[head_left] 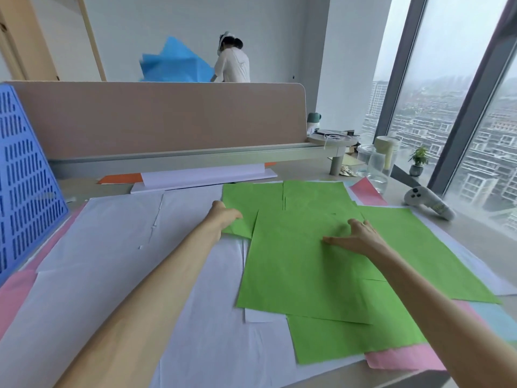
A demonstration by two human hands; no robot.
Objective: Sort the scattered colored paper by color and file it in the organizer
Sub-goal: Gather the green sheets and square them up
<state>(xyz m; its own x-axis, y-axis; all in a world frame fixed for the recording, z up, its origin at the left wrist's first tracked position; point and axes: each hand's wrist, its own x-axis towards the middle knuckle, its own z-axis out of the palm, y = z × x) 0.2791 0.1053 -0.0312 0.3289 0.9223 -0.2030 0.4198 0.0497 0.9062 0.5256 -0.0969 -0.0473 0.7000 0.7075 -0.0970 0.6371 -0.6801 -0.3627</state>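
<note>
The left hand (225, 217) pinched the near corner of one green sheet (251, 197), its fingers curled at the paper's edge. The right hand (356, 239) lay flat with fingers spread on the top green sheet (293, 270), pressing it and gripping nothing.

Five green sheets could be counted, overlapping in one loose pile on the middle and right of the desk (472, 242): two at the back, the large top one, one to its right and one nearer. Under and left of them lay several white sheets (112, 247); their number could not be told. Pink paper (405, 357) showed in three patches: the left edge, the near right and the far right behind the green. One pale blue sheet (496, 317) peeked out at the right edge, and one orange sheet (120, 179) lay at the back under a white board (201, 177).

One blue perforated organizer (28, 177) stood upright at the far left, beside the white sheets. A beige partition (167, 119) closed the back of the desk. To the right, near the window (419, 79), stood two glass jars (376, 169), one potted plant (418, 161) and one white controller (428, 203). Behind the partition, one person (233, 63) held a blue sheet (176, 63).
</note>
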